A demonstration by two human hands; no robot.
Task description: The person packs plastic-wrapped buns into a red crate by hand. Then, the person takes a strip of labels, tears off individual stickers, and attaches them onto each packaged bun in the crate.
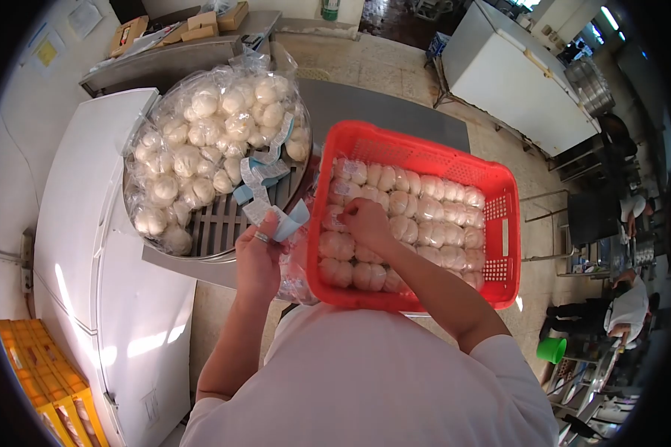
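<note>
My left hand (259,253) grips a strip of labels (258,179) with pale blue backing, by the rim of a round metal tray (216,257). The strip trails up over bagged white dough balls (194,134) heaped on the tray. My right hand (367,222) is over the left part of a red plastic crate (417,145), its fingers bent down onto a wrapped pack. Whether it holds a label is hidden. Rows of wrapped white buns (431,208) fill the crate, and some packs on the left carry labels.
The crate and tray rest on a grey metal table (395,112). A white fridge (101,194) is on the left, with yellow crates (48,365) below. A white chest freezer (511,67) stands at the upper right. A person (625,309) is far right, near a green bucket (551,349).
</note>
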